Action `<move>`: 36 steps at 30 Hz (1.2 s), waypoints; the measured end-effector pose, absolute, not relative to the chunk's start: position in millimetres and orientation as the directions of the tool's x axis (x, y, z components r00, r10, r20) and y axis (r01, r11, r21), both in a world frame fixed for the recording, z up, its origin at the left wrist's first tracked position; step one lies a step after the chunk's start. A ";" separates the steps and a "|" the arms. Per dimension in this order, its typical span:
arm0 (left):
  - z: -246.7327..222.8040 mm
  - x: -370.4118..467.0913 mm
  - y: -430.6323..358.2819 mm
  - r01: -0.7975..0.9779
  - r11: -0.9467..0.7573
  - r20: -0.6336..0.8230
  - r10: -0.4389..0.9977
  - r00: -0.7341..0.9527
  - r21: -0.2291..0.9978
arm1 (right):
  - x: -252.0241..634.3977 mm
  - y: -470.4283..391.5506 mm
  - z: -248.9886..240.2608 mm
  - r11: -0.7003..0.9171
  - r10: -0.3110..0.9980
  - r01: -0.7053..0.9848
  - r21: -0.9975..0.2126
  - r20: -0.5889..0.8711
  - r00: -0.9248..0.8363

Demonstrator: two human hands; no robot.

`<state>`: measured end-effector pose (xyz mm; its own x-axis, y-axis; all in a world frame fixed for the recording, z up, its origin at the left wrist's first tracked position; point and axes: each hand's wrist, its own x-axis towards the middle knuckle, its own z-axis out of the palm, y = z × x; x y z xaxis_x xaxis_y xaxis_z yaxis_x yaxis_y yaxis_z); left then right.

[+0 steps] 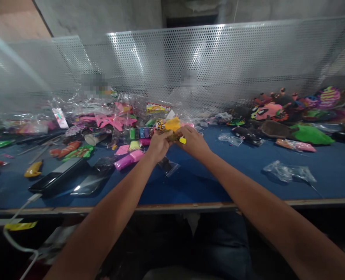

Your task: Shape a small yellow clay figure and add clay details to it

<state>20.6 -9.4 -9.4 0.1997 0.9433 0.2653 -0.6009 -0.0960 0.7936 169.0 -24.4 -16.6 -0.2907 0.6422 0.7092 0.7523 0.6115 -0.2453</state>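
Note:
My left hand (159,145) and my right hand (194,141) meet over the middle of the blue table. Between them is a yellow figure (172,124), apparently of modelling clay, with a black-and-white patterned part on its left side. My left fingers are closed on its lower left. The right fingers curl in at its right side, pinching it; their tips are partly hidden. A small bright yellow piece (183,140) shows just under my right fingers. Left of my hands lie small packets of coloured clay, including a green packet (134,134) and a purple packet (123,162).
A phone (57,177) with a white cable lies front left. Pink clay shapes (114,121) and clear bags are heaped behind it. On the right are a green-and-brown piece (312,134), black figures (247,135) and crumpled plastic (289,172). A perforated metal screen (166,58) stands behind.

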 end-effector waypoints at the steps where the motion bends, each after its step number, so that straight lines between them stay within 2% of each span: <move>1: -9.0 20.9 -10.3 -0.596 -0.101 0.272 0.941 0.203 0.797 | 169.6 -23.6 -16.0 0.624 0.642 0.736 -0.264 0.709 -0.291; 6: -8.2 21.0 -9.2 -0.594 -0.083 0.215 0.964 0.155 0.800 | 170.1 -23.8 -15.1 0.605 0.663 0.716 -0.348 0.718 -0.212; 12: -8.2 20.4 -7.8 -0.614 -0.061 0.189 0.971 0.145 0.787 | 164.8 -27.4 -17.6 0.580 0.679 0.742 -0.338 0.704 -0.210; 18: -7.9 20.3 -8.3 -0.596 -0.109 0.183 0.981 0.064 0.795 | 163.0 -28.6 -18.0 0.593 0.656 0.740 -0.318 0.723 -0.216; 23: -6.9 24.2 -13.2 -0.555 -0.155 0.250 0.963 0.100 0.817 | 159.9 -26.7 -20.9 0.586 0.720 0.683 -0.436 0.667 -0.192; 26: -7.2 25.5 -12.5 -0.531 -0.165 0.258 0.961 0.105 0.831 | 157.2 -27.5 -21.8 0.594 0.718 0.657 -0.464 0.674 -0.174; 30: -7.5 16.1 -0.8 -0.607 -0.214 0.225 0.973 -0.060 0.765 | 163.0 -28.0 -16.9 0.655 0.689 0.564 -0.502 0.704 -0.173; 32: -7.1 8.1 5.4 -0.636 -0.213 0.184 0.976 -0.113 0.741 | 171.6 -24.3 -14.6 0.665 0.667 0.508 -0.547 0.741 -0.075; 34: -6.5 1.9 8.3 -0.638 -0.188 0.176 0.981 -0.082 0.747 | 181.2 -17.6 -15.7 0.641 0.660 0.486 -0.594 0.750 0.047; 36: -6.0 -0.3 7.4 -0.630 -0.167 0.193 0.981 -0.027 0.759 | 188.1 -10.4 -20.0 0.622 0.719 0.492 -0.609 0.693 -0.052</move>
<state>-0.3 7.4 -6.0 -0.0267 0.9808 0.1934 -0.6299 -0.1667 0.7586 188.1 -10.4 -20.0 -0.0517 0.7193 0.6927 0.4923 0.6219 -0.6090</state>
